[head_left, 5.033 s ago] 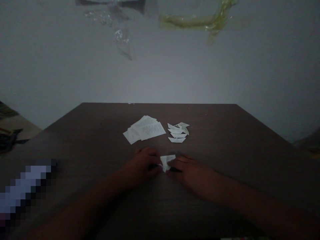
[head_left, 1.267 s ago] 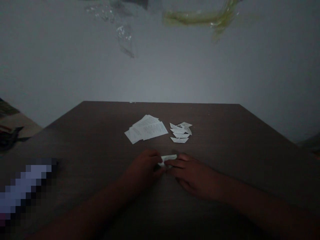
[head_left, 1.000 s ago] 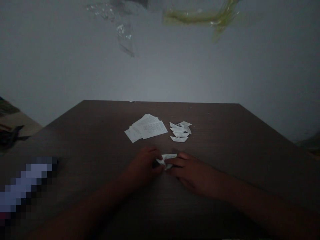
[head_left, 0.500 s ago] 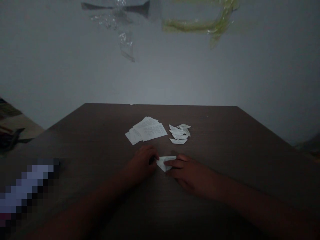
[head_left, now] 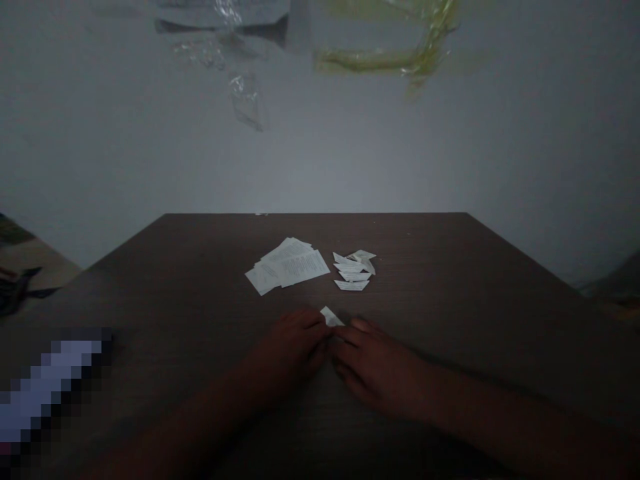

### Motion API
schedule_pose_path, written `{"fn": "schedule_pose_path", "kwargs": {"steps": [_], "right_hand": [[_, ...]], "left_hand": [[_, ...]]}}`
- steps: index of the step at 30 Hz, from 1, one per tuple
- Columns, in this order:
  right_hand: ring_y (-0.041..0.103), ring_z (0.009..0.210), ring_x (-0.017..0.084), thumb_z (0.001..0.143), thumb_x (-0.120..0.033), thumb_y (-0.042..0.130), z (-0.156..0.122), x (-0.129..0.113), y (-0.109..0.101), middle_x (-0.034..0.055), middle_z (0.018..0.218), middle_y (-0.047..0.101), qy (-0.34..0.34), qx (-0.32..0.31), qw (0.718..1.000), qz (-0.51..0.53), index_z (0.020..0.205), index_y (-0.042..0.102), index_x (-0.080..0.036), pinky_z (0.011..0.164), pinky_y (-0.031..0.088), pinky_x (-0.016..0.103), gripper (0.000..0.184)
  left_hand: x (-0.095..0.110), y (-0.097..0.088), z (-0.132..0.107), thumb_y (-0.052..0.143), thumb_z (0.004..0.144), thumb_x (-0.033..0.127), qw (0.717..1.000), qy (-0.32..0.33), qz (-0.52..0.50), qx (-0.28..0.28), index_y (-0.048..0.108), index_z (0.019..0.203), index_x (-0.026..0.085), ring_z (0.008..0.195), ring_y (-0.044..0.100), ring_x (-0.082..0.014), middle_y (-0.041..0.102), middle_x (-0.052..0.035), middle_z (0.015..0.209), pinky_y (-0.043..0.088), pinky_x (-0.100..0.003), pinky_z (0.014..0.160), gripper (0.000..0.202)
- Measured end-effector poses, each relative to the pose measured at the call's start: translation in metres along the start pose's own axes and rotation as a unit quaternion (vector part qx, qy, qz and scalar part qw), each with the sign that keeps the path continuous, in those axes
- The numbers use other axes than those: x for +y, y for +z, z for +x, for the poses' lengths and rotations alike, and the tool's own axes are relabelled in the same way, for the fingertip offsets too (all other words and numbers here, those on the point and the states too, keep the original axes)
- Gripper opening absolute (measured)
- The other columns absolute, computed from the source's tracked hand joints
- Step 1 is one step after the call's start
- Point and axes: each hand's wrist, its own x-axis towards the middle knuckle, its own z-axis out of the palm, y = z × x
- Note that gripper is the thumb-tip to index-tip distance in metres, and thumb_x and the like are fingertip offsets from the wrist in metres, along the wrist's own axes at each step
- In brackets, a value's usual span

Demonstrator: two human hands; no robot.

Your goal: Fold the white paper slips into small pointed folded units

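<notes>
A small folded piece of printed paper (head_left: pixel 331 316) lies on the table between my hands, with one pointed corner sticking out on the far side. My left hand (head_left: pixel 300 343) is closed at its left end, the fingers curled and the tips on the paper. From the other side my right hand (head_left: pixel 375 363) has its bent fingertips pressed on the lower right edge. The fingertips of both hands nearly meet, so the near part of the paper is hidden. Beyond them lie a fanned stack of printed paper sheets (head_left: pixel 293 263) and a small pile of folded paper pieces (head_left: pixel 353 275).
The brown wooden table (head_left: pixel 200 267) reaches back to a pale wall (head_left: pixel 350 147) with bits of clear and yellow tape (head_left: pixel 370 63) on it. A blurred-out flat object (head_left: pixel 50 383) lies at the near left. Dark, unclear items (head_left: pixel 15 287) stand beyond the left edge.
The paper has been turned: its point faced me before and now faces away. My hands have come closer together over its near edge. The view has shifted slightly.
</notes>
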Motion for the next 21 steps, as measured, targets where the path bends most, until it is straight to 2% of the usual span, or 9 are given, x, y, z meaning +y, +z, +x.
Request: {"fn": "schedule_pose_path", "kwargs": {"steps": [3, 5, 8, 10, 13, 17, 19, 21], "right_hand": [[0.074, 0.118, 0.029, 0.105, -0.010, 0.062, 0.000, 0.004, 0.001, 0.0124, 0.124, 0.080, -0.010, 0.031, 0.998, 0.052, 0.123, 0.074, -0.019, 0.113, 0.060, 0.051, 0.023], [0.074, 0.116, 0.028, 0.103, -0.006, 0.060, 0.002, 0.014, 0.002, 0.0119, 0.120, 0.081, -0.029, 0.061, 0.996, 0.066, 0.123, 0.075, -0.018, 0.114, 0.060, 0.050, 0.028], [0.068, 0.137, 0.034, 0.097, -0.001, 0.059, 0.005, 0.032, 0.002, 0.0173, 0.147, 0.074, -0.033, 0.102, 0.994, 0.036, 0.139, 0.073, -0.018, 0.121, 0.057, 0.054, 0.048], [0.068, 0.138, 0.033, 0.097, 0.000, 0.059, 0.007, 0.041, 0.000, 0.0184, 0.146, 0.074, -0.042, 0.081, 0.995, 0.033, 0.143, 0.072, -0.014, 0.121, 0.057, 0.053, 0.050], [0.070, 0.126, 0.029, 0.101, -0.003, 0.060, 0.008, 0.044, -0.007, 0.0144, 0.130, 0.078, -0.048, 0.023, 0.998, 0.030, 0.134, 0.077, -0.014, 0.116, 0.059, 0.050, 0.038], [0.070, 0.113, 0.028, 0.106, -0.013, 0.069, 0.007, 0.038, -0.012, 0.0106, 0.112, 0.076, -0.041, 0.002, 0.999, 0.014, 0.118, 0.081, -0.016, 0.108, 0.060, 0.047, 0.017], [0.070, 0.111, 0.027, 0.106, -0.014, 0.073, 0.006, 0.036, -0.012, 0.0097, 0.111, 0.075, -0.038, 0.001, 0.999, 0.017, 0.115, 0.081, -0.017, 0.107, 0.060, 0.046, 0.012], [0.070, 0.110, 0.026, 0.106, -0.014, 0.076, 0.006, 0.036, -0.011, 0.0086, 0.110, 0.074, -0.037, 0.002, 0.999, 0.024, 0.114, 0.081, -0.018, 0.106, 0.059, 0.045, 0.010]], "left_hand": [[0.000, -0.001, 0.000, 0.059, 0.100, 0.007, 1.000, 0.000, 0.004, -0.022, 0.080, 0.122, 0.025, 0.123, 0.076, -0.0344, 0.082, -0.0108, 0.129, 0.058, -0.049, 0.112, 0.035], [0.000, -0.002, 0.001, 0.053, 0.096, 0.000, 0.999, 0.004, -0.019, -0.032, 0.080, 0.119, 0.025, 0.126, 0.076, -0.0331, 0.083, -0.0092, 0.131, 0.056, -0.049, 0.115, 0.043], [-0.003, -0.004, 0.002, 0.052, 0.089, -0.006, 0.997, 0.003, -0.070, -0.038, 0.081, 0.115, 0.027, 0.128, 0.075, -0.0313, 0.085, -0.0050, 0.131, 0.053, -0.049, 0.120, 0.051], [-0.007, -0.004, 0.002, 0.053, 0.088, -0.006, 0.994, 0.011, -0.100, -0.041, 0.081, 0.114, 0.027, 0.126, 0.075, -0.0298, 0.085, -0.0049, 0.132, 0.054, -0.046, 0.118, 0.050], [-0.013, -0.005, 0.002, 0.054, 0.092, -0.004, 0.994, 0.028, -0.099, -0.044, 0.081, 0.114, 0.024, 0.123, 0.076, -0.0281, 0.084, -0.0073, 0.130, 0.057, -0.041, 0.113, 0.044], [-0.011, -0.010, 0.000, 0.057, 0.096, -0.001, 0.997, 0.007, -0.053, -0.051, 0.081, 0.107, 0.021, 0.123, 0.077, -0.0294, 0.083, -0.0094, 0.128, 0.057, -0.041, 0.114, 0.034], [-0.007, -0.015, -0.002, 0.064, 0.098, 0.006, 0.996, 0.004, -0.060, -0.068, 0.081, 0.115, 0.020, 0.129, 0.075, -0.0310, 0.079, -0.0120, 0.137, 0.056, -0.043, 0.119, 0.028], [-0.004, -0.020, -0.006, 0.073, 0.096, 0.013, 0.993, -0.004, -0.084, -0.084, 0.079, 0.125, 0.019, 0.134, 0.073, -0.0319, 0.075, -0.0130, 0.145, 0.057, -0.043, 0.121, 0.030]]}}
